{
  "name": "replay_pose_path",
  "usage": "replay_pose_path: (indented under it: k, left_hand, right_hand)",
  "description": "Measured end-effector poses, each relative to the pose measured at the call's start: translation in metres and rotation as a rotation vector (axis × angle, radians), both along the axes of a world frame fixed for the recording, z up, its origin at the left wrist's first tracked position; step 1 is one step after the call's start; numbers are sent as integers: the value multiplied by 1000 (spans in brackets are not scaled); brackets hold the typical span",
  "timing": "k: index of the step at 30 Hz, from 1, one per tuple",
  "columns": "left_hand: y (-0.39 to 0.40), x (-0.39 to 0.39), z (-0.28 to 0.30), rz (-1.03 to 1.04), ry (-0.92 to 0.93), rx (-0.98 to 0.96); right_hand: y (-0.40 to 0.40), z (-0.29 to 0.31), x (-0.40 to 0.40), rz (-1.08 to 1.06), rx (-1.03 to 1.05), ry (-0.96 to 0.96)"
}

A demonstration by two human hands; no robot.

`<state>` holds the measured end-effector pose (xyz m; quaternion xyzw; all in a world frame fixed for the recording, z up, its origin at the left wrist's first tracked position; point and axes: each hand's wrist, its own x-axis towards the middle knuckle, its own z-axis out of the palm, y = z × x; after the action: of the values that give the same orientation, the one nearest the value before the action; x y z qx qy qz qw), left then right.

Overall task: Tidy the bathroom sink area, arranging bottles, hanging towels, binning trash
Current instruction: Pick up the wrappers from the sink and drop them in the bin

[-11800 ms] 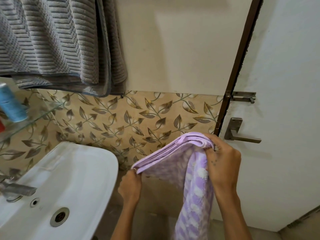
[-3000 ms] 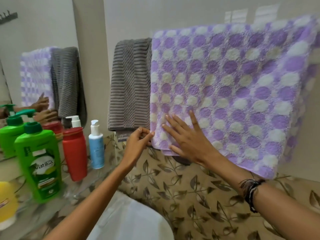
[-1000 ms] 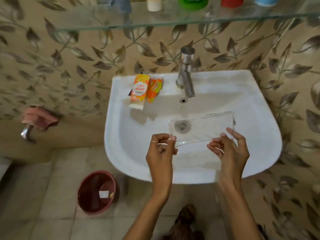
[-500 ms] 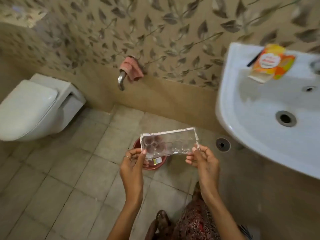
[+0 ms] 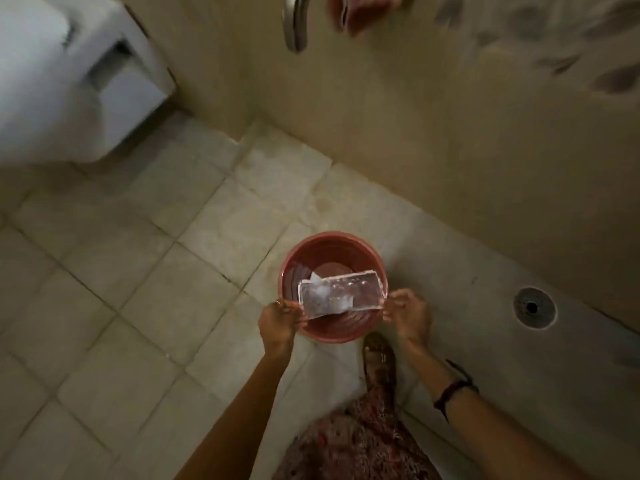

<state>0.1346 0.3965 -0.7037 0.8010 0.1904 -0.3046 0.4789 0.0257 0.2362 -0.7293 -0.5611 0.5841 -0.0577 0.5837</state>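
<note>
Nearest: patterned garment [image 5: 360, 441] at bottom edge; one sandalled foot [image 5: 379, 358] on the floor [image 5: 138, 306], just beside the bin's near rim. One dark band [image 5: 453, 389] on the right wrist.

Two hands, both raised over the bin. Left hand [image 5: 278, 322] pinching the left short end of the clear plastic packet [image 5: 341, 295]; one ring on a finger. Right hand [image 5: 408, 315] pinching the right short end, fingertips curled onto the edge. Each hand clamped on the packet.

Task item: one clear plastic packet, rectangular, transparent, glossy with white edge highlights, slightly crumpled; held roughly level and stretched between both hands, directly above the mouth of the bin, not touching the rim as far as can be told.

One red round bin [image 5: 294, 268], ribbed inner wall, standing on the floor near the wall base. White scraps visible inside; count cannot be told through the packet.

Floor: beige square tiles. One round floor drain [image 5: 535, 308], well right of the bin.

Farther: one white toilet [image 5: 62, 81] at upper left, blurred. One metal tap [image 5: 294, 26] and one pink cloth [image 5: 363, 12] at the top edge, on the wall.
</note>
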Motion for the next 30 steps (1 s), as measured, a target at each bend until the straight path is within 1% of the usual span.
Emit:
replay_pose_path:
  k: [2,4,6,9,10,11,13,15,16,20,23,26,30]
  left_hand:
    - [1,4,-47,48,87,57]
    - [2,4,-84,84,134,87]
    - [1,2,-110,54,155,120]
    - [-1,-3,-123,-27,189,105]
    - [-1,-4,-122,-47,182,112]
    - [-1,-6,-119,-47,170,125]
    - [-2,-13,-101,21,156,92]
    - [-6,-21,-71,97,194,-22]
    - [-8,-26,-54,100,220,-76]
    - [-22,-42,30,37,225,-291]
    - [-31,-50,106,-3,158,-434]
    - [-40,-53,184,-22,62,-568]
    - [-60,-63,285,-158,-53,-666]
  right_hand:
    - [-4,-46,8,102,36,41]
    - [-8,-84,14,180,61,88]
    - [-11,-115,19,235,60,134]
    - [-12,-136,17,397,57,211]
    - [-11,-137,16,412,55,228]
    - [-8,-132,16,386,80,221]
    - [0,-116,17,252,154,177]
    - [9,-87,18,182,191,138]
    - [14,-69,18,170,196,114]
    - [35,25,18,102,125,-109]
    - [48,110,14,53,63,-304]
    - [48,196,4,-3,-52,-471]
    - [30,308,-14,-51,-178,-643]
